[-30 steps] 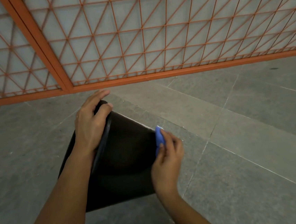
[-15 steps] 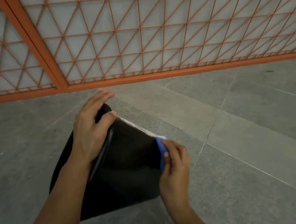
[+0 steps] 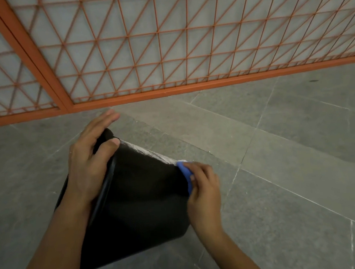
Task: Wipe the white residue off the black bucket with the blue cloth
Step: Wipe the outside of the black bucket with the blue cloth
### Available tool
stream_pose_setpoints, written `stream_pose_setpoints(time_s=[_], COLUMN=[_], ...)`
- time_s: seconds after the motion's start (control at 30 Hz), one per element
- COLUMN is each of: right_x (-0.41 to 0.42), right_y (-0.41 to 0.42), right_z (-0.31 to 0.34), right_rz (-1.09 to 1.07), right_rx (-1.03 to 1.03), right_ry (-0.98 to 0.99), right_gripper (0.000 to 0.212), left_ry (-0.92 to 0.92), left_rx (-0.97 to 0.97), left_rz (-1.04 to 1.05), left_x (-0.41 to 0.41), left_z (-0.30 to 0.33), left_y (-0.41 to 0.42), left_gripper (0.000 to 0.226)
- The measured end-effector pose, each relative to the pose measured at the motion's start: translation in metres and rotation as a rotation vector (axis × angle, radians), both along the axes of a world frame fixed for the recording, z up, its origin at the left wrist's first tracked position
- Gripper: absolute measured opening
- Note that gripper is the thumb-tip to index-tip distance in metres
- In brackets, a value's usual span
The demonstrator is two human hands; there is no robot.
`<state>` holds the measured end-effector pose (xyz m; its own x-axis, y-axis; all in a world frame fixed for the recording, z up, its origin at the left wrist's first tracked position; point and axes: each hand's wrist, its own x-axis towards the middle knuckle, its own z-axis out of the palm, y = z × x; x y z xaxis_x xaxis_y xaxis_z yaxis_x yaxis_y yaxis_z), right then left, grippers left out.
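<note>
Right hand: the right hand (image 3: pixel 202 188) is nearest, at the bucket's base end, its grip curled around the blue cloth (image 3: pixel 185 173) and pressing it against the bucket's edge.
Blue cloth: only a narrow folded strip shows between the fingers and the black wall; the rest is hidden in the grip.
Black bucket: the black bucket (image 3: pixel 143 194) is tipped on its side over the floor, rim toward the left, base toward the right.
Left hand: the left hand (image 3: pixel 92 162) steadies the rim end, thumb curled onto the outer wall, fingers reaching over the rim; grip holding the bucket.
White residue: a pale streak of white residue (image 3: pixel 150 153) runs along the bucket's upper far edge, from the thumb to the cloth.
Step in hand: wiping, seemingly at the streak's base end; much residue remains.
Next move: probably drag the cloth along that streak toward the rim with firm pressure while the left hand stops the bucket rolling.
Floor: grey stone tiles (image 3: pixel 284 167) with pale joints.
Room: an orange metal lattice screen (image 3: pixel 164 49) over pale panels stands behind.
</note>
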<state>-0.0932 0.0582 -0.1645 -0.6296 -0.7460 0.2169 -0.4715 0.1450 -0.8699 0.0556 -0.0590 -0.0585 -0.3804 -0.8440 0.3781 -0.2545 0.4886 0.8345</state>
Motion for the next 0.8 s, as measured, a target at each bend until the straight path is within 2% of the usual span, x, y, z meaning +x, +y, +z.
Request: stream_pose_setpoints(time_s=[0.13, 0.3, 0.47, 0.6, 0.8], right_x=[-0.017, -0.005, -0.026, -0.011, -0.03], right_y=[0.003, 0.004, 0.002, 0.007, 0.005], right_z=[-0.011, -0.002, -0.015, -0.006, -0.017], right_rz=[-0.129, -0.031, -0.128, -0.067, -0.112], right_rx=[0.08, 0.03, 0.113, 0.042, 0.167], right_ry=[-0.071, 0.02, -0.107, -0.057, -0.073], right_gripper=[0.035, 0.034, 0.033, 0.034, 0.033], left_ry=[0.024, 0.004, 0.022, 0.014, 0.026], left_rx=[0.008, -0.001, 0.006, 0.014, 0.024], left_rz=[-0.014, -0.006, -0.01, -0.018, -0.016], left_x=[-0.004, -0.002, -0.008, -0.004, -0.004], left_z=[0.001, 0.001, 0.002, 0.001, 0.0], left_y=[0.003, 0.003, 0.002, 0.001, 0.001], left_gripper=[0.052, 0.053, 0.05, 0.055, 0.056])
